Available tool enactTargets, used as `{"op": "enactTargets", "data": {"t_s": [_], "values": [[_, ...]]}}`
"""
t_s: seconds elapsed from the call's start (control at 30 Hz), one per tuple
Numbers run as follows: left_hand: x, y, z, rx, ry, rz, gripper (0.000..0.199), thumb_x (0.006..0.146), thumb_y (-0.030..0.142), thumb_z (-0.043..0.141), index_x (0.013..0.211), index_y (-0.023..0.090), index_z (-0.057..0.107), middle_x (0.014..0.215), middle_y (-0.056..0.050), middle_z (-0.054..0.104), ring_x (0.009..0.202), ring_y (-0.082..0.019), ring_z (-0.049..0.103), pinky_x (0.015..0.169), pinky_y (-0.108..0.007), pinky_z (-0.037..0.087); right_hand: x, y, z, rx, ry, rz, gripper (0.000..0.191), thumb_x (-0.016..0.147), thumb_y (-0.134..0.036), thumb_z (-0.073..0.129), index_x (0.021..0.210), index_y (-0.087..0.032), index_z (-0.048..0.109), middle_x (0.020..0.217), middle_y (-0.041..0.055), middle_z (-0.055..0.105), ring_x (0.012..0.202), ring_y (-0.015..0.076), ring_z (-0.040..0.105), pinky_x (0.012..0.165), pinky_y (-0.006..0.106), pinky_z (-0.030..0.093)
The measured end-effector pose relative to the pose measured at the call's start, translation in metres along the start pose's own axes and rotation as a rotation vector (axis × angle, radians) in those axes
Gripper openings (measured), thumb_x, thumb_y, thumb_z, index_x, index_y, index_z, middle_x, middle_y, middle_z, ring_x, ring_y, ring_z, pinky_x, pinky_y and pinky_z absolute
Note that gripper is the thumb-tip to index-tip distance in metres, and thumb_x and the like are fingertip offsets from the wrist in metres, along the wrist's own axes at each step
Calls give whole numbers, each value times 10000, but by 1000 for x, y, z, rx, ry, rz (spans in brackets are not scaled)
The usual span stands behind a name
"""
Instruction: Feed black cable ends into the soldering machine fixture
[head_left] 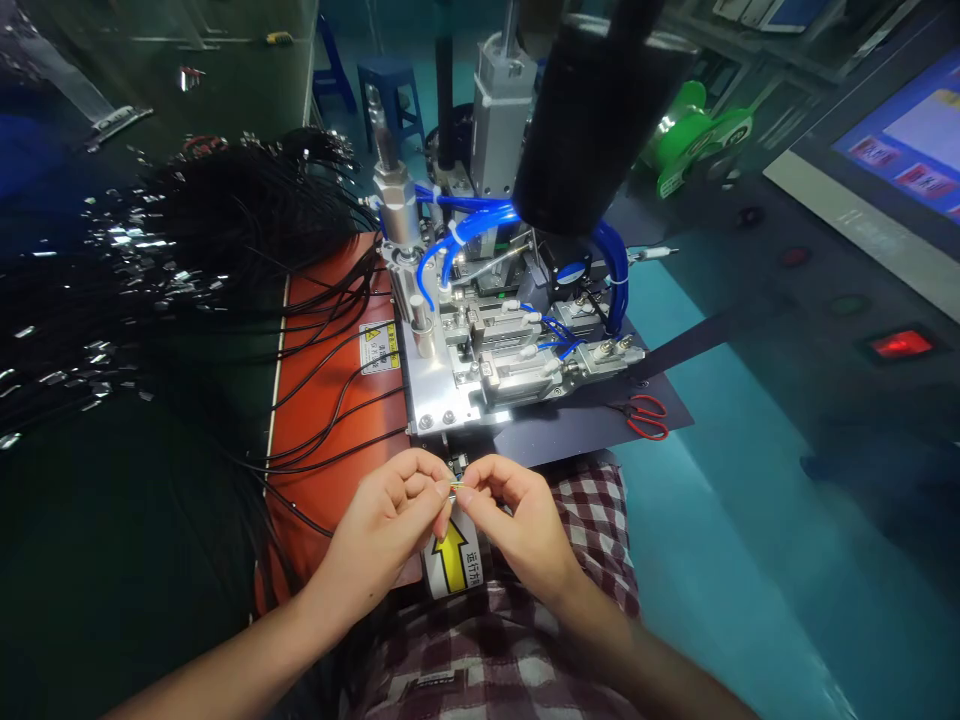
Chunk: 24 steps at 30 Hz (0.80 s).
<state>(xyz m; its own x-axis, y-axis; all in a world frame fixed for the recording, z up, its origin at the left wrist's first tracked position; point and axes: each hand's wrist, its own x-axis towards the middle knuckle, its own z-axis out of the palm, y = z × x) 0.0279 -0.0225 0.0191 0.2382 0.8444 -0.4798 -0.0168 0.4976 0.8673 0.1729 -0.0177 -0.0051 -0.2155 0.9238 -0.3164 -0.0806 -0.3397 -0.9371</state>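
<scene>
Thin coloured wires [455,485], some yellowish, run between my fingertips just in front of the machine's near edge. My left hand [397,510] is closed in a pinch on one side of them. From the other side, the thumb and forefinger of my right hand [517,515] pinch the same wires. Just beyond the fingertips sits a small dark part with a pale piece [460,463] on the machine [442,395]. Below the hands is a white label with a yellow arrow [451,560]. My fingers hide most of the wires.
Black cables [330,430] cross an orange-red surface [315,390] into the machine's left side, from a large bundle [232,200]. Blue air tubes [487,215] arch over it. Red-handled scissors [646,415] lie on the dark plate. A screen [915,140] and green spool [686,135] stand right.
</scene>
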Motion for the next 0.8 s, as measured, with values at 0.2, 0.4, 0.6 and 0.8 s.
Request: {"op": "enactTargets", "data": {"t_s": [0.2,0.4,0.6,0.8], "values": [[1,1,0,8,5,-6,166,861,316,535,822,159,501,532,63,507,437,-41,310,439,-148,227,-1,2,-2,-75,35,-84,110,769,-265,606,752,-160,580,644,-10,544,560,109,450,549,241,391],[-1,1,2,25,16,16,149,864,302,538,822,161,515,549,60,509,429,-32,314,421,-139,225,-2,1,-1,-114,34,-117,125,802,-245,570,707,-165,553,641,-19,516,558,101,431,537,231,367],[-3,-3,1,25,-5,99,128,858,306,559,903,187,546,601,60,493,418,-27,295,390,-153,196,1,0,-6,91,-57,56,201,774,-332,605,693,-169,519,559,-52,438,491,84,372,476,214,314],[1,-1,-3,-15,7,52,147,819,307,605,821,171,551,495,97,329,418,-38,253,405,-161,201,-3,5,-7,67,-50,4,189,805,-314,593,710,-170,519,569,-59,409,500,75,332,471,209,283]]}}
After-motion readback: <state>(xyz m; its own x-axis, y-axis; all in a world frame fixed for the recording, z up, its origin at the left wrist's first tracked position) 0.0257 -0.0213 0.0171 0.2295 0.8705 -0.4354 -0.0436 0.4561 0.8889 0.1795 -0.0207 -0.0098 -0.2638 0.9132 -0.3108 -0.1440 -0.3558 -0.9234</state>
